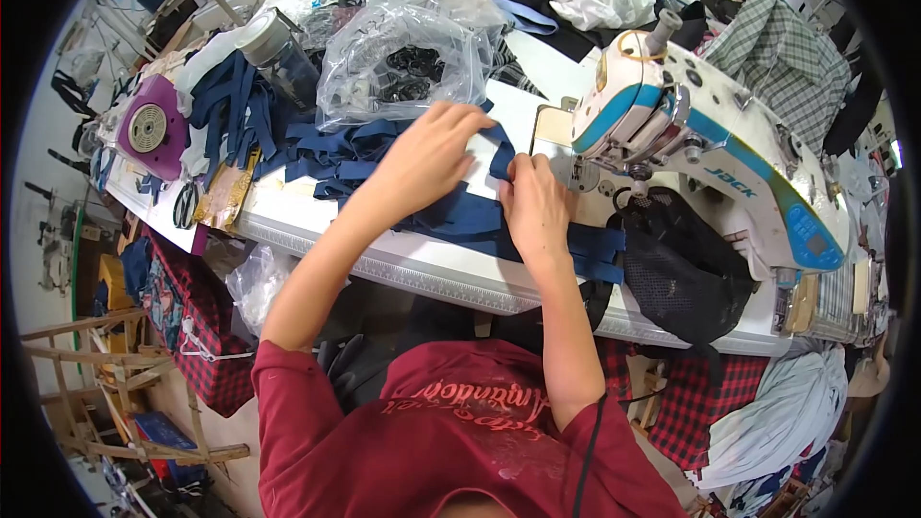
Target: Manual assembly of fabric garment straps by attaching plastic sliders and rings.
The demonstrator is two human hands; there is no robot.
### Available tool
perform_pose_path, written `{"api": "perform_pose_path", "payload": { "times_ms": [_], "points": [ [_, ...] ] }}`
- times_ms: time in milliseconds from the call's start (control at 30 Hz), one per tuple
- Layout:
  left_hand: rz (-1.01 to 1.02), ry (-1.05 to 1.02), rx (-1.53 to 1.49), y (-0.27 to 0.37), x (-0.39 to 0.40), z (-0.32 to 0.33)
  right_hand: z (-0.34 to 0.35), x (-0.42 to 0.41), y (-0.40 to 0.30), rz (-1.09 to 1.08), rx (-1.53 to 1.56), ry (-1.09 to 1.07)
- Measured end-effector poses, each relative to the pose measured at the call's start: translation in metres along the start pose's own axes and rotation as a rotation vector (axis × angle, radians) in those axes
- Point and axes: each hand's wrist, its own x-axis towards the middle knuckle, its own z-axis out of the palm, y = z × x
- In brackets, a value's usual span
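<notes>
A short navy-blue fabric strip (501, 149) spans the gap between my two hands over the white table of a sewing machine (709, 129). My left hand (432, 151) has its fingertips at the strip's upper end. Lower down, the thumb and fingers of my right hand (537, 208) pinch the same strip, just left of the needle area. Flat navy fabric pieces (460, 219) lie under my wrists along the table's front. A tangled heap of navy strips (345, 151) sits beyond my left forearm, partly hidden by it.
Behind my hands is a clear plastic bag (403, 65) of dark small items. A lidded jar (277, 57) and a purple device with a round grille (150, 126) stand leftward. Black mesh fabric (680, 266) lies beneath the machine arm. A ruler tape (403, 273) edges the table.
</notes>
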Motion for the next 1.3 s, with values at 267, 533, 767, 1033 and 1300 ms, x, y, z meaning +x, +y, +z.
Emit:
{"api": "perform_pose_path", "payload": {
  "times_ms": [267,533,767,1033,1300],
  "points": [
    [-0.049,-0.133,-0.553,-0.009,0.033,0.027,-0.076,-0.035,0.009,0.125,0.808,0.008],
    [-0.187,-0.228,-0.768,-0.020,0.025,-0.056,-0.119,-0.058,0.041,0.234,1.061,0.389],
    [-0.491,-0.168,-0.563,-0.042,-0.040,-0.127,-0.121,-0.066,0.049,0.341,1.068,0.248],
    [-0.736,-0.063,-0.658,-0.088,-0.146,-0.129,-0.068,-0.056,0.051,0.291,0.703,-0.005],
    [-0.505,0.126,-1.223,-0.055,-0.160,-0.104,-0.069,-0.059,0.060,0.227,0.877,-0.107]
  ]
}}
